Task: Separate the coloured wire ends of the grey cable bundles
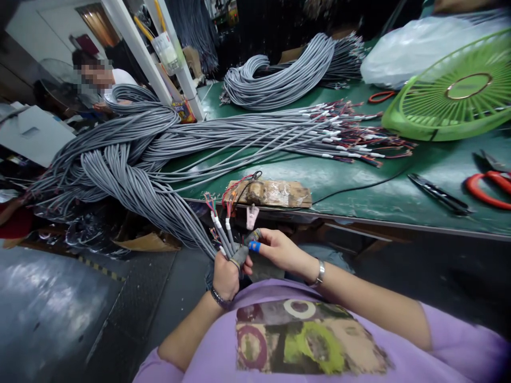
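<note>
My left hand (pixel 227 274) is closed around several grey cables (pixel 228 234), whose stripped ends with white sleeves and coloured wires point up. Close beside it, my right hand (pixel 275 247) is pinched at the fingertips, with a blue band around the thumb and a grey cover on a finger. Whatever lies between those fingertips is too small to make out. Just beyond the hands, a wooden block (pixel 287 194) with a brownish lump on it sits at the bench edge. Below the block hangs a pale pink clip (pixel 252 217).
A thick bundle of grey cables (pixel 128 175) drapes over the green bench (pixel 359 197). Behind it lies a coiled bundle (pixel 279 74). At right are pliers (pixel 439 194), red-handled scissors (pixel 489 186) and a green fan (pixel 451 90). Another person (pixel 104 80) is at the far left.
</note>
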Demonstrator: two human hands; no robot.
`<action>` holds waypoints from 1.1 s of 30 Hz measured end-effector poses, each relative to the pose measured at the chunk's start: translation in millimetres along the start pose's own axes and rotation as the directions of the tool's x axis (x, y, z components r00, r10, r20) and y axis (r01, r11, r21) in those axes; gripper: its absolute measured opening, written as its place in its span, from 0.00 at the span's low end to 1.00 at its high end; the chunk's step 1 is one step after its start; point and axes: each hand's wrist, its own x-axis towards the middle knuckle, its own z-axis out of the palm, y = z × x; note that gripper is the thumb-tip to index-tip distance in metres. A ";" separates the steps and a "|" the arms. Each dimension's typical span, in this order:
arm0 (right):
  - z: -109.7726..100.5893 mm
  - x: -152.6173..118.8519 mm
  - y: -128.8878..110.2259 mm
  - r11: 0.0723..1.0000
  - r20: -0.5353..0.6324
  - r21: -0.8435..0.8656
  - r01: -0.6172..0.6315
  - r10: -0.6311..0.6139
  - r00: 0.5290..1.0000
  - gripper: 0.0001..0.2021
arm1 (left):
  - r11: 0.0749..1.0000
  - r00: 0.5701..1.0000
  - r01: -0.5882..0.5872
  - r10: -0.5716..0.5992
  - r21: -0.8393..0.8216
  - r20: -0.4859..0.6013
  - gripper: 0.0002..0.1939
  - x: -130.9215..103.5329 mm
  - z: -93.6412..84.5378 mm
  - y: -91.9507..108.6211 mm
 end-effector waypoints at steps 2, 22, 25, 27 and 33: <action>0.7 -0.8 0.7 0.999 0.014 0.051 -0.017 0.016 1.000 0.16 | 1.000 1.000 0.006 -0.006 -0.029 -0.010 0.17 0.2 -0.5 0.2; -32.0 21.8 11.1 0.879 -0.209 0.448 -0.160 0.277 0.938 0.15 | 0.982 0.990 0.097 -0.079 -0.163 0.119 0.15 8.9 -7.5 14.2; -34.2 35.6 4.8 0.858 -0.089 0.472 -0.202 0.274 0.958 0.17 | 0.977 0.968 0.156 -0.121 -0.148 0.220 0.15 14.6 -7.9 17.3; -33.1 41.9 1.0 0.864 -0.036 0.466 -0.191 0.234 0.972 0.18 | 0.972 0.951 0.194 -0.153 -0.131 0.269 0.15 19.6 -8.2 18.6; -22.1 45.4 7.7 0.973 -0.293 0.182 0.145 -0.087 0.952 0.23 | 0.952 0.908 0.284 -0.228 -0.116 0.351 0.17 32.9 -8.7 22.2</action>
